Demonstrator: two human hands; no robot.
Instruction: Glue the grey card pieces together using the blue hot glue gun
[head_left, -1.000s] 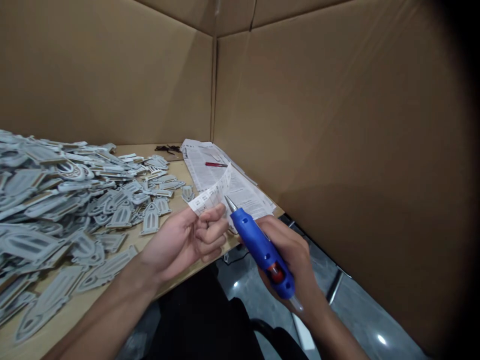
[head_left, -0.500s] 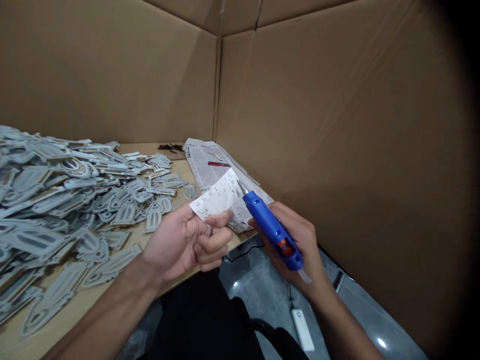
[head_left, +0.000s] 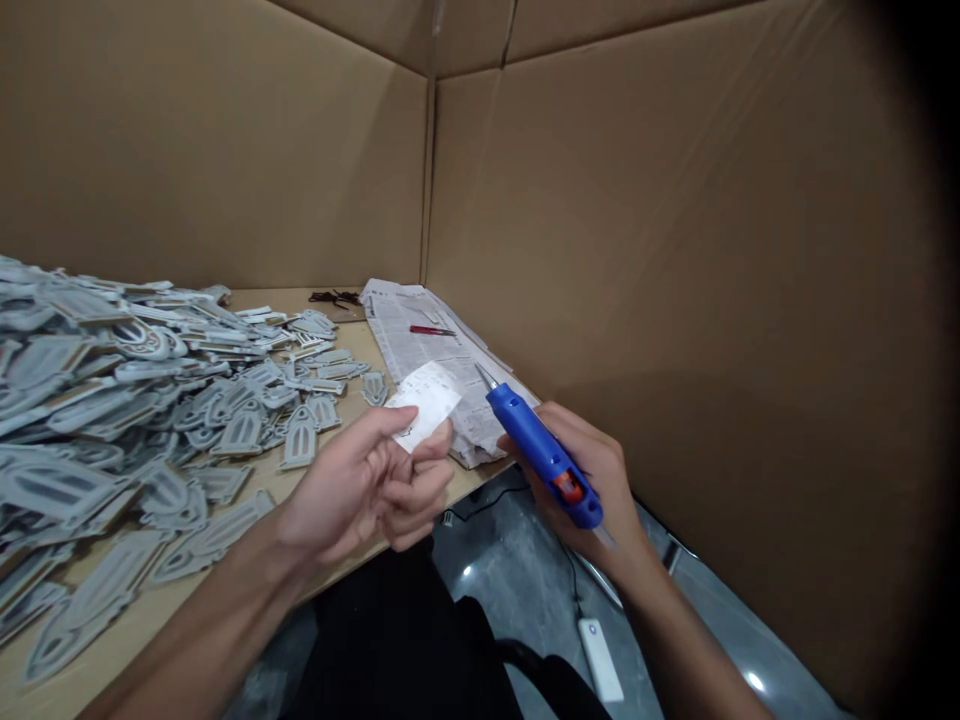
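Observation:
My left hand (head_left: 382, 480) pinches a small white paper slip (head_left: 426, 402) between thumb and fingers, over the table's front edge. Faint print and a dark pen mark show on the slip. To the right, my right hand (head_left: 592, 470) is wrapped round a blue pen-like tool (head_left: 544, 450) with a pointed metal tip and a red part in its side slot. The tip points up and left, a little to the right of the slip and apart from it.
Many grey flat plastic pieces (head_left: 150, 400) are heaped on the wooden table (head_left: 349, 405) at the left. Newspaper (head_left: 397, 320) with a red pen-like item (head_left: 433, 330) lies near the corner. Cardboard walls (head_left: 637, 250) stand behind and right. A white device (head_left: 600, 660) is on the floor.
The slip has tilted and now looks more bent, with my left thumb pressed over its face. My left hand has shifted slightly left. The blue tool stays in my right hand, nearly still.

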